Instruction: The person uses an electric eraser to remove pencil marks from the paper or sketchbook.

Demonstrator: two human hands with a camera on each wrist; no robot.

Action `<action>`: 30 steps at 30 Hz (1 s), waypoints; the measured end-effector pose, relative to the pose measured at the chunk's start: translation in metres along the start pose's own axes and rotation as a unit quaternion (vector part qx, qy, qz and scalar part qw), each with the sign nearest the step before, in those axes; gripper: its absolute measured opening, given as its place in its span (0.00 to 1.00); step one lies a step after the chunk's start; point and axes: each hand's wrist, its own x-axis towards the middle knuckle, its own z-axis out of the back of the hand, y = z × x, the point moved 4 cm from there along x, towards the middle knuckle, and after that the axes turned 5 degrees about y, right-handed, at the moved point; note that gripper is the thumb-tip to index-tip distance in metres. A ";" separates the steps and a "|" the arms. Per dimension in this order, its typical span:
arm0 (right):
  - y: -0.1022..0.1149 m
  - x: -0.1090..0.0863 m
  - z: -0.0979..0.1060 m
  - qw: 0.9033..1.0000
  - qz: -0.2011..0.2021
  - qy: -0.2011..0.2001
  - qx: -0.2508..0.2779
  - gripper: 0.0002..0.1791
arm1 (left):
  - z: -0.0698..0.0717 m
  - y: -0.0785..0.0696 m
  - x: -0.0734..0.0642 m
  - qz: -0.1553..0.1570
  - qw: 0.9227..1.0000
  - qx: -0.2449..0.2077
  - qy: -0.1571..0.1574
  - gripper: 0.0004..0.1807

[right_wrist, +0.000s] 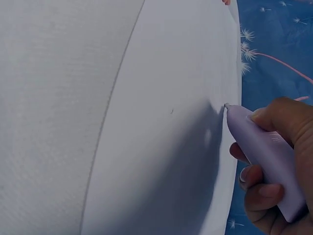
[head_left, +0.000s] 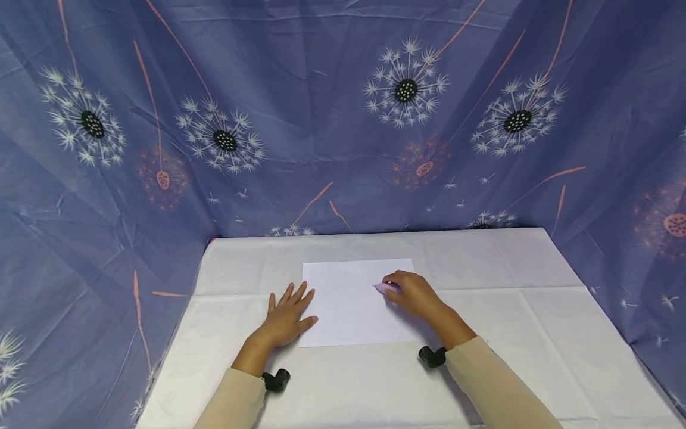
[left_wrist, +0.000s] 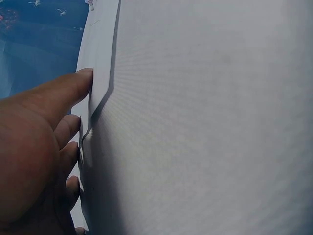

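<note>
A white sheet of paper (head_left: 337, 304) lies flat on the table in the head view. My left hand (head_left: 286, 322) rests with spread, straight fingers at the sheet's left edge. In the left wrist view, its thumb (left_wrist: 84, 83) touches the paper near a corner. My right hand (head_left: 415, 293) grips a chunky lavender pen-shaped tool (right_wrist: 261, 152) with a small metal tip, over the right part of the sheet. The thumb presses on the tool's upper side; the other fingers curl below. The tip is at or just above the paper; I cannot tell which. A tiny dark mark (right_wrist: 171, 111) shows on the paper.
A white cloth (head_left: 536, 339) with fold creases covers the table. Behind and at both sides hangs a blue curtain (head_left: 316, 119) with dandelion prints. Black camera mounts (head_left: 276, 380) sit at both wrists, beside beige sleeves.
</note>
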 end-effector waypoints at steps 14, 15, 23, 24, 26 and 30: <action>-0.001 0.004 -0.001 1.000 -0.002 0.014 0.001 0.12 | 0.001 0.000 -0.001 -0.002 1.000 0.000 -0.003 0.37; -0.001 0.004 -0.001 1.000 0.001 0.015 0.002 0.12 | 0.001 -0.001 -0.001 -0.002 1.000 -0.001 -0.003 0.37; -0.005 0.005 -0.001 1.000 -0.008 0.008 -0.001 0.12 | 0.001 -0.002 -0.001 -0.004 1.000 -0.003 -0.002 0.37; -0.005 0.005 -0.001 1.000 -0.010 0.009 0.000 0.12 | 0.001 -0.002 -0.001 -0.005 1.000 -0.003 -0.002 0.37; -0.004 0.005 -0.001 1.000 -0.009 0.015 0.004 0.12 | 0.001 -0.002 -0.001 -0.005 1.000 -0.001 -0.002 0.37; -0.003 0.005 0.001 1.000 -0.004 0.014 0.005 0.12 | 0.001 -0.001 0.000 -0.004 1.000 0.003 -0.005 0.37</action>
